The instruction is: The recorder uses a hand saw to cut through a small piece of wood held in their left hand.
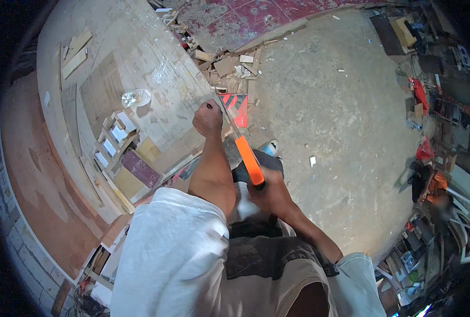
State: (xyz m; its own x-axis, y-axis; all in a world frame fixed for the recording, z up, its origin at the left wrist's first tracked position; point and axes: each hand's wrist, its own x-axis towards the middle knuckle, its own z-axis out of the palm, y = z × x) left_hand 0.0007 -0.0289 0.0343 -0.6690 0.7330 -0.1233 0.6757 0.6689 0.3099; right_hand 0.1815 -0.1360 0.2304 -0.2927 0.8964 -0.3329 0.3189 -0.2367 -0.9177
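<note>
My right hand [271, 193] is wrapped round the orange handle of a handsaw [250, 160], held in front of my body beside the table edge. Its thin blade shows almost edge-on and runs forward past my left hand. At the edge of the wooden worktable [166, 95], my left hand [208, 119] is closed in a fist. A small dark spot shows at its knuckles, but what the fingers hold, if anything, is hidden. Just beyond the blade, a red and black flat piece [236, 108] lies low beside the table.
On the table stand a clear plastic cup [135, 98], a small wooden frame with white panels [117, 134] and a maroon block [141, 168]. Wood offcuts [235, 68] are heaped on the floor past the table corner. Clutter, including an orange tool [436, 187], lines the right side.
</note>
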